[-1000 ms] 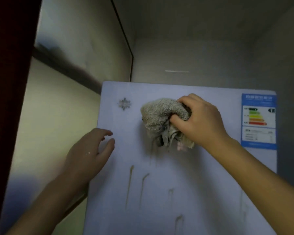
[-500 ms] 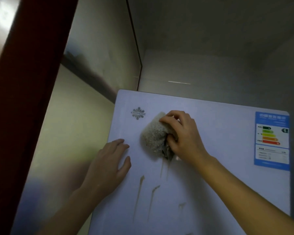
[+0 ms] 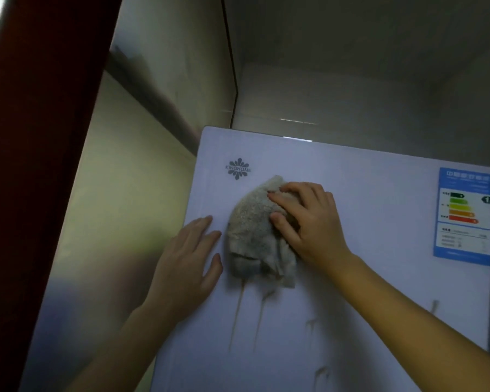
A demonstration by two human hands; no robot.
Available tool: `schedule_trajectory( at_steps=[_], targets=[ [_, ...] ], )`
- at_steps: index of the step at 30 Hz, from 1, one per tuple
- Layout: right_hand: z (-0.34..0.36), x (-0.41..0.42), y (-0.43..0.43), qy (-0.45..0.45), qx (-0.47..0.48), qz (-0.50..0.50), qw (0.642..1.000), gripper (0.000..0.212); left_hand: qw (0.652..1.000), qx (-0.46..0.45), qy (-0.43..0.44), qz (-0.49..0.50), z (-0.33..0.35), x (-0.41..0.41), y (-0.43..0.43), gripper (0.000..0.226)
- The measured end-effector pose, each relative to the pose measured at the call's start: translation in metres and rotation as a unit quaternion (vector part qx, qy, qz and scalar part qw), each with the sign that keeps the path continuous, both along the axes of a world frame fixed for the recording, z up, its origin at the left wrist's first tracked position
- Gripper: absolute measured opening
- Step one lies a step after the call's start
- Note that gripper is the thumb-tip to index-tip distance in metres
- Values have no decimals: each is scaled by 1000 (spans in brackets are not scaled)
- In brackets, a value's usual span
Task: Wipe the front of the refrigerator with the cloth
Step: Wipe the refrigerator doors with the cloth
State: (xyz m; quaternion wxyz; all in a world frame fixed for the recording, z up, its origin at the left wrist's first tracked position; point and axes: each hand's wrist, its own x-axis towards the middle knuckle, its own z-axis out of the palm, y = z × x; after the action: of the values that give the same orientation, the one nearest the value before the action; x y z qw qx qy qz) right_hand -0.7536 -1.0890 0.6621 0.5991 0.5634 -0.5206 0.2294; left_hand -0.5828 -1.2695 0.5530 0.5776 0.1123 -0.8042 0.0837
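Note:
The white refrigerator front (image 3: 365, 193) fills the lower right of the head view, with a snowflake logo (image 3: 238, 168) near its top left corner. A beige crumpled cloth (image 3: 252, 236) is pressed flat against the door below the logo. My right hand (image 3: 309, 222) holds the cloth against the door, fingers spread over its right side. My left hand (image 3: 187, 261) lies flat and open on the door's left edge, just left of the cloth. Brown drip streaks (image 3: 238, 315) run down the door below the cloth.
A blue energy label (image 3: 464, 216) is stuck at the door's upper right. A pale wall (image 3: 119, 193) stands close on the left, with a dark red frame (image 3: 34, 165) beyond it. Grey walls enclose the recess above and behind the refrigerator.
My right hand has slid the cloth down and left across the door, flattening it out. My left hand went from hovering to resting flat on the door's left edge.

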Motion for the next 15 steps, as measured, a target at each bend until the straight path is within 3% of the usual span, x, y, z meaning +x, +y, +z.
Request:
schedule_trajectory(
  at_steps=[2, 11, 15],
  targets=[
    [0, 0, -4, 14, -30, 5, 999, 30, 1000, -12, 9, 5, -5, -2, -2, 49],
    [-14, -5, -12, 35, -36, 25, 998, 25, 999, -39, 22, 12, -11, -7, -7, 53],
    [-18, 3, -13, 0, 1, 0, 1000, 47, 998, -33, 62, -1, -17, -12, -12, 50]
  ],
)
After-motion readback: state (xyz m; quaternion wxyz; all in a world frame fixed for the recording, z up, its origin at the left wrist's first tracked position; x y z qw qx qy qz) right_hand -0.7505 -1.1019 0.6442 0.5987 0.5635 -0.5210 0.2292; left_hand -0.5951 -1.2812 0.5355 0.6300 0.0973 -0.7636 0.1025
